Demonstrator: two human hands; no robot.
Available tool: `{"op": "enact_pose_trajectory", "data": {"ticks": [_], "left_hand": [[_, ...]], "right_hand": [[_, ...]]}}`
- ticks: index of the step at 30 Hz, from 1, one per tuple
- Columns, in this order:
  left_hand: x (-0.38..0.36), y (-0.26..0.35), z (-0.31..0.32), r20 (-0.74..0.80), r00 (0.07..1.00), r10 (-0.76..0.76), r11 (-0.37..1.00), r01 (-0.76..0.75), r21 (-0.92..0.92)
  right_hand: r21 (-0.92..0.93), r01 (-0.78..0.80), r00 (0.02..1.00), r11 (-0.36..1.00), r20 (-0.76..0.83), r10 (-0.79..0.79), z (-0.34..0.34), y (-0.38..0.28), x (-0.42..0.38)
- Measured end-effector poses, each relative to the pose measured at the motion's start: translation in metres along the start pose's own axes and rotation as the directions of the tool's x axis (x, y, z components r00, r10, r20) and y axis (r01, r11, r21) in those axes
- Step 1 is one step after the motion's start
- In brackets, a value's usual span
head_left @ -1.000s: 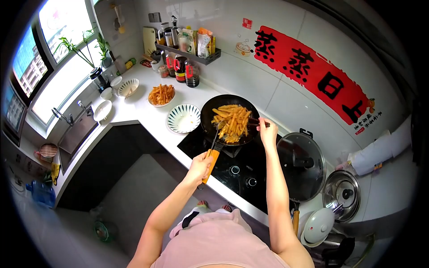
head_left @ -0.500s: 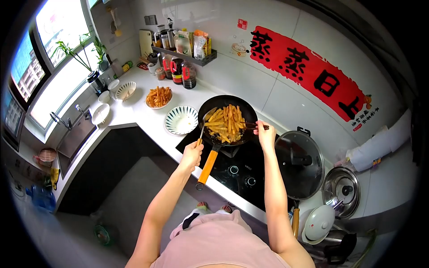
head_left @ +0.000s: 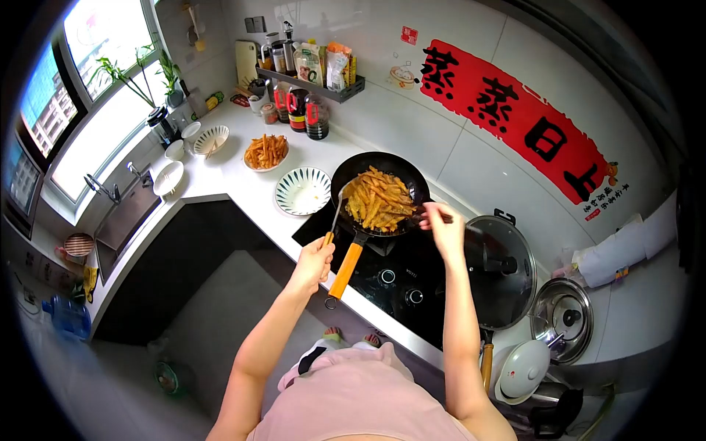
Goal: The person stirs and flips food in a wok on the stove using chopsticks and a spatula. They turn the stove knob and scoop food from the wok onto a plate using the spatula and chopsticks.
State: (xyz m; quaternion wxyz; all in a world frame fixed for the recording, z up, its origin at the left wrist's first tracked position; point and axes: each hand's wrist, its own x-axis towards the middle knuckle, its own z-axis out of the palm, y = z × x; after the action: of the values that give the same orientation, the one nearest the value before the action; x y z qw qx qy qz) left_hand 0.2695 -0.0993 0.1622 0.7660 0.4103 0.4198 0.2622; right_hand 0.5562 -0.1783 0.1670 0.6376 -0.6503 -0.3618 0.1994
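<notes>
My left hand (head_left: 315, 261) is closed around the wooden handle of a metal spatula (head_left: 337, 214), whose blade reaches the left side of the black frying pan (head_left: 401, 163). In that pan lies a heap of golden-brown fried strips (head_left: 379, 200). My right hand (head_left: 444, 224) pinches dark chopsticks (head_left: 421, 217) at the pan's right edge, their tips against the strips. The pan's wooden handle (head_left: 346, 270) points toward me, and neither hand touches it. Left of the pan stands a patterned bowl (head_left: 303, 191) with small crumbs in it. Beyond it is a plate heaped with orange-brown strips (head_left: 266, 151).
The pan sits on a black gas hob (head_left: 390, 294). A lidded wok (head_left: 500, 272) stands close on the right, beside a steel lid (head_left: 565, 316) and a pale lidded pot (head_left: 525, 365). Bottles (head_left: 317, 121) line the back wall under a shelf (head_left: 346, 92). A sink (head_left: 125, 220) lies far left.
The strips in the pan have been pushed together and shifted slightly. My right hand has turned and moved a little right and down; the spatula blade sits at the pan's left side.
</notes>
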Motion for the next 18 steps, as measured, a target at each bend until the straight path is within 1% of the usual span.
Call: {"op": "enact_pose_trajectory", "data": {"ticks": [1, 3, 7, 9, 10, 13, 15, 16, 17, 18], "left_hand": [[0.005, 0.000, -0.001, -0.002, 1.000, 0.008, 1.000, -0.008, 0.013], [0.015, -0.005, -0.003, -0.008, 0.999, 0.044, 0.998, -0.043, 0.043], [0.024, -0.013, 0.000, -0.034, 0.999, 0.011, 1.000, -0.010, 0.025], [0.016, -0.016, 0.006, -0.030, 0.998, -0.050, 0.999, 0.051, 0.012], [0.019, -0.024, 0.002, 0.008, 0.998, -0.060, 0.998, 0.060, -0.005], [0.010, -0.024, 0.002, 0.025, 0.997, -0.074, 0.996, 0.075, -0.041], [0.010, -0.019, 0.003, 0.006, 0.998, -0.057, 0.998, 0.057, -0.033], [0.013, -0.016, 0.003, -0.020, 0.999, -0.028, 1.000, 0.028, -0.011], [0.016, -0.014, 0.003, -0.045, 0.999, -0.003, 1.000, 0.003, 0.013], [0.023, -0.012, 0.002, -0.042, 0.999, -0.003, 0.999, 0.004, 0.032]], "right_hand": [[0.053, -0.009, 0.995, 0.999, 0.097, 0.004, 0.006, 0.000, -0.007], [-0.008, 0.027, 0.988, 1.000, 0.154, -0.025, 0.019, 0.004, -0.015], [-0.042, -0.052, 0.991, 0.998, 0.125, 0.057, 0.010, 0.015, -0.010], [-0.049, -0.046, 0.992, 0.998, 0.112, 0.051, -0.003, 0.016, -0.008], [-0.064, -0.031, 0.994, 0.997, 0.104, 0.038, -0.012, 0.013, -0.007], [-0.120, -0.016, 0.999, 0.993, 0.044, 0.022, -0.031, 0.003, -0.005], [-0.079, -0.048, 0.996, 0.996, -0.077, 0.042, -0.039, 0.004, 0.000], [-0.093, 0.001, 0.993, 0.996, -0.115, -0.012, -0.038, -0.003, 0.001], [-0.095, -0.003, 0.993, 0.996, -0.116, -0.008, -0.032, -0.002, 0.002], [-0.042, -0.021, 0.992, 0.999, -0.129, 0.016, -0.024, 0.000, 0.003]]}}
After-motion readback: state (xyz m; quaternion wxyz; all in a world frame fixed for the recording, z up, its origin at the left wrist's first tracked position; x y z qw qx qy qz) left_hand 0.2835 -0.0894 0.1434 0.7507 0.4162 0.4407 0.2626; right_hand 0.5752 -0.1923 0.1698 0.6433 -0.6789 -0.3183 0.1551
